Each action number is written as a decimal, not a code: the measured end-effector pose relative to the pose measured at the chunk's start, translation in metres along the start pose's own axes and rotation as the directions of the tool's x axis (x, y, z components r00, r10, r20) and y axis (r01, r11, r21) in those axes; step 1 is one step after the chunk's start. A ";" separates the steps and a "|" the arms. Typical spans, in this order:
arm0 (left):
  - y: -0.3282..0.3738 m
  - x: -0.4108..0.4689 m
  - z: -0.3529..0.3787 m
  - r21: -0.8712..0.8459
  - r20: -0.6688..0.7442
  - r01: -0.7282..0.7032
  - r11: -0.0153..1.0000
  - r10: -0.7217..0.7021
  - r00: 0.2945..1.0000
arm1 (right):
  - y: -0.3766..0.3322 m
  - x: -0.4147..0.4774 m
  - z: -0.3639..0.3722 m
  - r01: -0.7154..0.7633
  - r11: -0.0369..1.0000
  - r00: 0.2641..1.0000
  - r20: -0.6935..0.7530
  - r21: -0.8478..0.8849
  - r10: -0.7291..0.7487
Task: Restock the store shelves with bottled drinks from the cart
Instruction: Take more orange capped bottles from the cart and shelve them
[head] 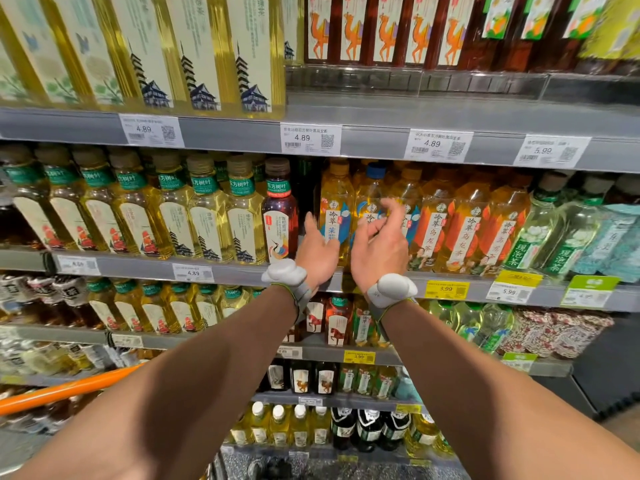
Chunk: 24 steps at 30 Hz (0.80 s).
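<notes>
Both my hands reach up to the middle shelf [242,271]. My left hand [317,251] is flat and open, fingers together, just in front of a yellow tea bottle with a blue-and-white label [334,202]. My right hand [379,244] is open with fingers spread and curled, hovering before the neighbouring blue-capped bottle [372,188]; neither hand holds anything. A dark bottle with a crane label [280,216] stands just left of my left hand. Each wrist carries a white band device. The orange cart handle [65,393] shows at the lower left; the cart's contents are hidden.
Rows of yellow tea bottles [138,216] fill the shelf to the left, orange-labelled ones [464,230] to the right, pale green ones [554,230] further right. Shelves above and below are stocked. Price tags [310,138] line the shelf edges.
</notes>
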State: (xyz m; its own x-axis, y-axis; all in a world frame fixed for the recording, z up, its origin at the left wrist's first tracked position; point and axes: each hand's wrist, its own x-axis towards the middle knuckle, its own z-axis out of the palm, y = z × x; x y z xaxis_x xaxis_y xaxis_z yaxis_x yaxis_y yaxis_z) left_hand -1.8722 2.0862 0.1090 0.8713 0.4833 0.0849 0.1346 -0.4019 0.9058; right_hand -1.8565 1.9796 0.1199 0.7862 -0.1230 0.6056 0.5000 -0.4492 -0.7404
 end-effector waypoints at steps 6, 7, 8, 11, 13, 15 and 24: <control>-0.004 -0.019 -0.008 -0.150 -0.074 -0.010 0.989 -0.001 0.997 | 0.008 -0.006 -0.001 0.033 0.998 0.999 0.037 0.056 -0.035; -0.005 -0.022 -0.009 -0.155 -0.094 -0.009 0.988 -0.006 0.996 | 0.011 -0.008 -0.001 0.035 0.997 0.998 0.048 0.075 -0.039; -0.006 -0.025 -0.010 -0.153 -0.110 -0.003 0.988 -0.014 0.994 | 0.013 -0.009 0.000 0.035 0.994 0.997 0.069 0.099 -0.042; -0.009 -0.043 -0.011 -0.130 -0.124 0.042 0.991 -0.058 0.991 | 0.021 -0.018 -0.004 0.050 0.983 0.984 0.159 0.178 -0.079; -0.008 -0.052 -0.010 -0.135 -0.154 0.082 0.987 -0.103 0.983 | 0.024 -0.021 -0.007 0.051 0.977 0.972 0.213 0.208 -0.096; -0.010 -0.067 -0.009 -0.177 -0.203 0.121 0.977 -0.156 0.967 | 0.026 -0.028 -0.011 0.040 0.965 0.954 0.277 0.257 -0.114; -0.030 -0.160 -0.012 -0.296 -0.380 0.233 0.926 -0.338 0.861 | 0.021 -0.101 -0.034 -0.042 0.926 0.864 0.479 0.375 -0.155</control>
State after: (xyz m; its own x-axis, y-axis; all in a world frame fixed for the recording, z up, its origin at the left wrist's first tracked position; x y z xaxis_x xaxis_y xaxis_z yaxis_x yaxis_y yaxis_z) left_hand -2.0212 2.0303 0.0734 0.5255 0.8474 -0.0757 0.1884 -0.0292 0.9817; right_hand -1.9373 1.9527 0.0531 0.7760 0.3866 0.4983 0.5661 -0.0786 -0.8206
